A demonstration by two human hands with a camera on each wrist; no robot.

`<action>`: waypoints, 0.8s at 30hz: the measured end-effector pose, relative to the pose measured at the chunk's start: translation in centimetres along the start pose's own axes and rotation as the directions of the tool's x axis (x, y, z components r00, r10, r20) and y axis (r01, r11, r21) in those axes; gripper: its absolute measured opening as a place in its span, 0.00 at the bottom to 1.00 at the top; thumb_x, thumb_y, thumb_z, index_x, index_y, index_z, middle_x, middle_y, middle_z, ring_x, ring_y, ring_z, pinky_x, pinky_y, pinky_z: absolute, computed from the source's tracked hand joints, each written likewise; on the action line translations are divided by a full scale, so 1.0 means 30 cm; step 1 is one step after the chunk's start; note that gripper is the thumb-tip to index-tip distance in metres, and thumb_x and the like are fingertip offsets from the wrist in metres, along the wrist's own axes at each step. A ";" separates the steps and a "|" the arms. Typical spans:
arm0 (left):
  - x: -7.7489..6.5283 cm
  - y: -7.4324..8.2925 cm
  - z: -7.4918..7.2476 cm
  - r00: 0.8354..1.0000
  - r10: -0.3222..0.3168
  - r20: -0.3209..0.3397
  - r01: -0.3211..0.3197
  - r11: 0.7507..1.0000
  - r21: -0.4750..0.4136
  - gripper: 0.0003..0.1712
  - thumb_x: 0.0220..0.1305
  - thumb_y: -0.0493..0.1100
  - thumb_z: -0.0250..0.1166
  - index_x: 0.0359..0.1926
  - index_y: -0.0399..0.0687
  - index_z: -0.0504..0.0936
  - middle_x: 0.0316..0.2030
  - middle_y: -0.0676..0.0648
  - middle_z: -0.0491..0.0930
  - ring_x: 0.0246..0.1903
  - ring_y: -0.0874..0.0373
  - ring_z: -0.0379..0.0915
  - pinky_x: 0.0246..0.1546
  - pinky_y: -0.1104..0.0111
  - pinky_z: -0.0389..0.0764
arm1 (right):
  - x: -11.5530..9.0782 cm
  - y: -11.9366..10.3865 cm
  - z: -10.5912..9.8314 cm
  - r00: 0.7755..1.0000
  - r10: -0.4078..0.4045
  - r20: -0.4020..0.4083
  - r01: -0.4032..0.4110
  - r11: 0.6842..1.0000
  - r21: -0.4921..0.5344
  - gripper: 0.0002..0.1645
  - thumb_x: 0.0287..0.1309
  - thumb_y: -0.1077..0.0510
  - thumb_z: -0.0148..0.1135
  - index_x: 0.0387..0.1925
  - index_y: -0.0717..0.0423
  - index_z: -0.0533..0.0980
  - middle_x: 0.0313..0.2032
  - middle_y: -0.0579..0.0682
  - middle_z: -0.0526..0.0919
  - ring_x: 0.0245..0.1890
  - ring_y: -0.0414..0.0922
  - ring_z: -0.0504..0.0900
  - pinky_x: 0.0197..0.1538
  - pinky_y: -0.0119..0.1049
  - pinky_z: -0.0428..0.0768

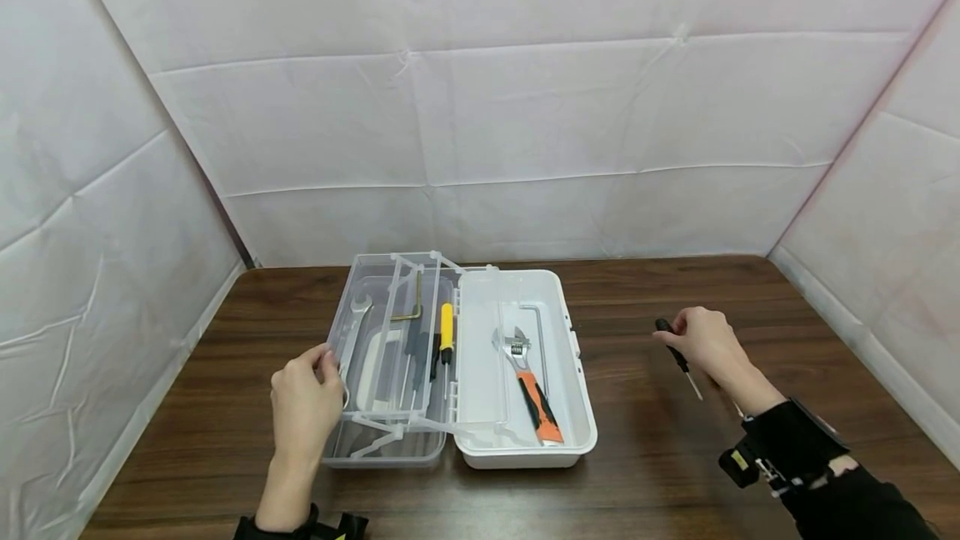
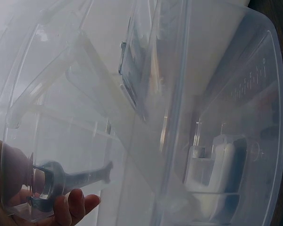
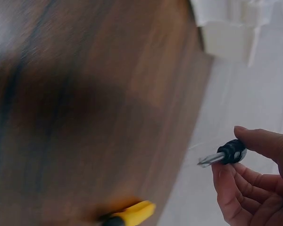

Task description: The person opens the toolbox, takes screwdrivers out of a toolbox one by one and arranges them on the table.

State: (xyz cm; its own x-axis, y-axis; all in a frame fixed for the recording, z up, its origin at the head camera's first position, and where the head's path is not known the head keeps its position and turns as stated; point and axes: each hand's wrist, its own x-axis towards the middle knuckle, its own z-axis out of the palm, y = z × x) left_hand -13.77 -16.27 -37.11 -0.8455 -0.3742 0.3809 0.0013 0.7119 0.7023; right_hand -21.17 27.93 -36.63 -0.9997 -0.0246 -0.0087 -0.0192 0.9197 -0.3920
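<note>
I have my left hand (image 1: 306, 398) pinching the edge of the clear tray (image 1: 378, 263), near the shiny wrench (image 1: 361, 307). My right hand (image 1: 708, 344) pinches the black screwdriver (image 1: 681, 360) over the brown table (image 1: 637, 457), well right of the white box (image 1: 528, 460).

In the left wrist view, a pale ruler-like scale (image 2: 249, 80) stands on the clear, rounded plastic container wall (image 2: 271, 108); its end figure resembles "0", other markings too small to read.

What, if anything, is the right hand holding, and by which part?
The right hand holds a screwdriver by its black handle, pinched between thumb and fingers.
</note>
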 end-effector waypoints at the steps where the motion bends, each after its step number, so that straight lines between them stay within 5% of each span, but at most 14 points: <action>1: 0.000 0.000 0.000 1.000 -0.001 0.000 0.001 1.000 -0.001 0.14 0.58 0.33 0.51 0.39 0.25 0.78 0.35 0.28 0.77 0.36 0.33 0.73 0.33 0.47 0.71 | 0.006 0.011 0.008 1.000 0.013 0.006 -0.013 1.000 -0.007 0.15 0.53 0.54 0.59 0.19 0.59 0.70 0.13 0.48 0.68 0.13 0.41 0.66 0.19 0.33 0.62; 8: -0.001 -0.005 0.001 1.000 0.007 -0.004 -0.007 1.000 0.002 0.14 0.58 0.33 0.51 0.39 0.25 0.78 0.34 0.28 0.77 0.35 0.33 0.73 0.32 0.47 0.70 | 0.048 0.092 0.065 0.994 0.100 0.034 -0.097 0.993 -0.074 0.28 0.52 0.57 0.60 0.07 0.49 0.55 0.08 0.42 0.52 0.08 0.36 0.54 0.17 0.29 0.55; 24: 0.000 -0.009 0.002 1.000 0.015 -0.009 -0.015 1.000 -0.001 0.14 0.57 0.33 0.52 0.39 0.25 0.78 0.35 0.29 0.77 0.36 0.33 0.73 0.33 0.47 0.70 | 0.080 0.150 0.115 0.994 0.112 -0.006 -0.112 0.984 -0.136 0.26 0.48 0.58 0.63 0.10 0.54 0.56 0.10 0.47 0.58 0.12 0.44 0.65 0.19 0.33 0.61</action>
State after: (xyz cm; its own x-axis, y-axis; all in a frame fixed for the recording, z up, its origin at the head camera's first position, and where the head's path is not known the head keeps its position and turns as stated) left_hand -13.81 -16.43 -37.34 -0.8404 -0.3687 0.3973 0.0149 0.7170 0.6969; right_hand -23.60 30.67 -41.60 -0.9956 0.0813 -0.0471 0.0908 0.9614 -0.2598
